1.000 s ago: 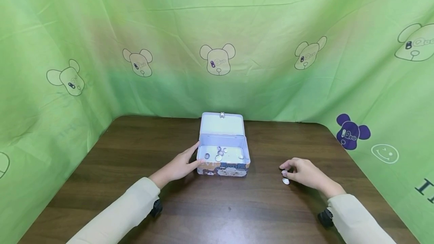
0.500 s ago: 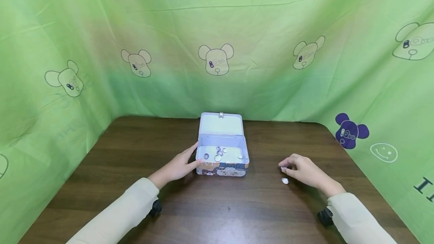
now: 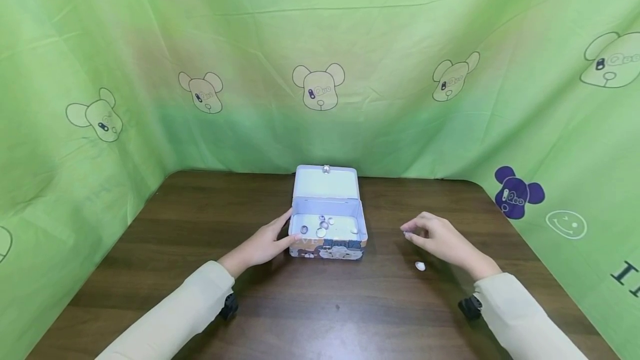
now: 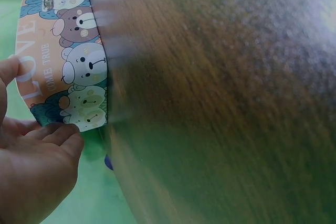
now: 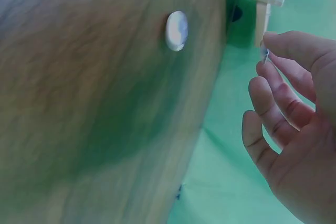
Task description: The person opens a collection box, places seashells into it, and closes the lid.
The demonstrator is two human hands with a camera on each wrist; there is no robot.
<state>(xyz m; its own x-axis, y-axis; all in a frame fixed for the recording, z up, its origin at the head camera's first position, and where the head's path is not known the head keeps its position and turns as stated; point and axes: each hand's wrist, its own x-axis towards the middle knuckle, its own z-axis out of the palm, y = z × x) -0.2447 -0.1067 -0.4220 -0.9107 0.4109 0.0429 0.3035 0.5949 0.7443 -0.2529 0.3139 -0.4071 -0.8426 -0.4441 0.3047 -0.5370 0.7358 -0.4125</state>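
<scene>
A tin box with printed bears and the word LOVE on its front stands with its lid up. My left hand grips its left front corner, thumb over the front rim and fingers along the side. Several small round pieces, pale or purplish, lie inside. To the right of the box, my right hand is raised over the table, pinching a small pale disc between thumb and fingertips; the fingers mostly cover it. Below that hand, a white oval disc lies on the wood.
The brown wooden table has rounded far corners. A green curtain with bear-head prints hangs behind it and along both sides. The box stands near the table's far edge. Black wrist cameras show under both pale sleeves.
My right hand has picked the small disc up from beside the white oval one and moved up and left toward the box. The left hand and the box have stayed in place.
</scene>
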